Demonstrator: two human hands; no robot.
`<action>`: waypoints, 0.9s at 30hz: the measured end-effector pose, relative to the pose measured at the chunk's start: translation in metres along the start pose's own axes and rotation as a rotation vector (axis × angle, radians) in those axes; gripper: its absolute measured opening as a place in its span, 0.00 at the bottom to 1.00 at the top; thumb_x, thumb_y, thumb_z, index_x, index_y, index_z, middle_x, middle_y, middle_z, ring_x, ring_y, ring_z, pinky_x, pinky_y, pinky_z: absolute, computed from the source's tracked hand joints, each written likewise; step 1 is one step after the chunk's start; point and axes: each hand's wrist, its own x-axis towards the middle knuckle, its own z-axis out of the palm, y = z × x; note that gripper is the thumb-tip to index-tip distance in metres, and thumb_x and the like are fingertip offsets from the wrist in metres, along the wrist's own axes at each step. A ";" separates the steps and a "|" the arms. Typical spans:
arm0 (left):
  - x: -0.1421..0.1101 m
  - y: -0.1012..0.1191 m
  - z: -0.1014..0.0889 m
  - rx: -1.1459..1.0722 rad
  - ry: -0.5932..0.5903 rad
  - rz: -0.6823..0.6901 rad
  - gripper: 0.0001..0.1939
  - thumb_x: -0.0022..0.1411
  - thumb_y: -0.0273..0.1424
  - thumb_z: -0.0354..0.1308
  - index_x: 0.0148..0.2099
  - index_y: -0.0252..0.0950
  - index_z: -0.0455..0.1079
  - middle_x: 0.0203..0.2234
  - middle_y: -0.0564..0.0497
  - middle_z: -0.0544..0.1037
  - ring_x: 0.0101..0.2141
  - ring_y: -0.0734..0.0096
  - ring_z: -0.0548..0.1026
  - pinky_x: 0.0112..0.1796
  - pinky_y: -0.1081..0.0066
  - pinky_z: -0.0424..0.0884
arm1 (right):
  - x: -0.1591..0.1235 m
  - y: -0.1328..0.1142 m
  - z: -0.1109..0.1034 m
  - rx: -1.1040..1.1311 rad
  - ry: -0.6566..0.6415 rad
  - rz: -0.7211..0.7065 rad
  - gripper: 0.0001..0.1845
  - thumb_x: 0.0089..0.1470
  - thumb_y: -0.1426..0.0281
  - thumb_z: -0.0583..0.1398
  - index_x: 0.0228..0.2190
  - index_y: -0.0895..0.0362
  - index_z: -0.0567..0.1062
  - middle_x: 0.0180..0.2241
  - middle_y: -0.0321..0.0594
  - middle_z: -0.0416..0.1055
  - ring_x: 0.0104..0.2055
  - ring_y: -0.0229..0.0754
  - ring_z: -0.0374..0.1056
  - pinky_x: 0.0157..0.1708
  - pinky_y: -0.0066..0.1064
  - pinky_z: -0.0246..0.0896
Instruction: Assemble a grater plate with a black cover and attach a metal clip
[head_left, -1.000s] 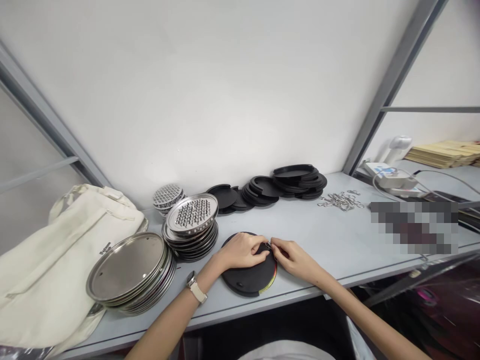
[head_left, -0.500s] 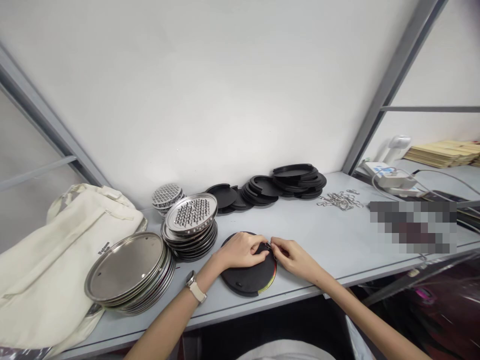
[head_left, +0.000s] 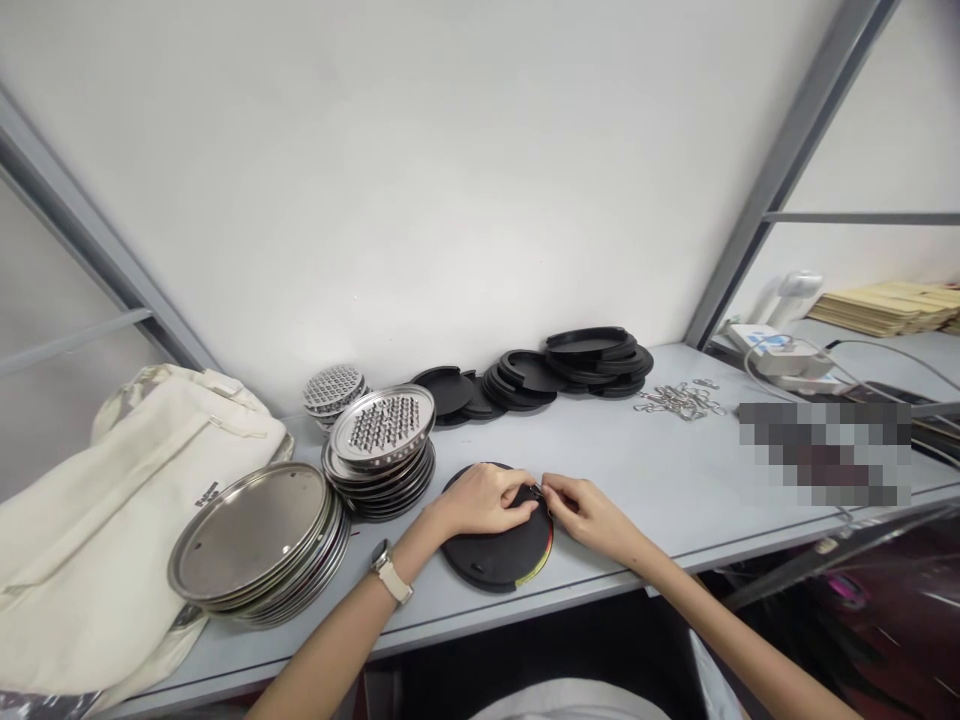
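Observation:
A round black disc [head_left: 499,550] lies flat near the front edge of the table, a red and yellow strip showing along its right rim. My left hand [head_left: 487,500] rests over the disc's upper part, its thumb and index finger closing toward a small metal clasp [head_left: 537,490] at the rim. From the right, my right hand [head_left: 589,510] pinches that clasp between thumb and fingertips. The fingers cover most of the clasp, so how it joins the disc cannot be made out.
Stacked metal discs [head_left: 251,535] and studded grater-like discs [head_left: 386,430] stand to the left, beside a cream bag [head_left: 150,500]. Black cut-out discs [head_left: 525,370] line the wall. A pile of metal clasps [head_left: 682,400] lies right of them. Wooden boards [head_left: 885,305] are stacked far right.

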 end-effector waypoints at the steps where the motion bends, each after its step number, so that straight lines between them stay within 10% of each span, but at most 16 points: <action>1: 0.000 0.000 0.000 0.001 0.002 0.001 0.10 0.59 0.34 0.55 0.42 0.37 0.70 0.17 0.60 0.64 0.19 0.79 0.62 0.26 0.77 0.57 | 0.000 0.000 0.000 0.005 0.002 0.002 0.16 0.60 0.63 0.46 0.22 0.55 0.55 0.18 0.29 0.51 0.21 0.34 0.49 0.23 0.26 0.44; 27: -0.002 0.006 -0.004 -0.009 0.016 -0.008 0.10 0.54 0.26 0.52 0.41 0.38 0.60 0.17 0.61 0.61 0.18 0.78 0.61 0.25 0.76 0.57 | 0.001 -0.005 0.000 -0.076 0.022 -0.039 0.17 0.63 0.64 0.45 0.26 0.55 0.62 0.22 0.33 0.62 0.24 0.36 0.58 0.26 0.27 0.51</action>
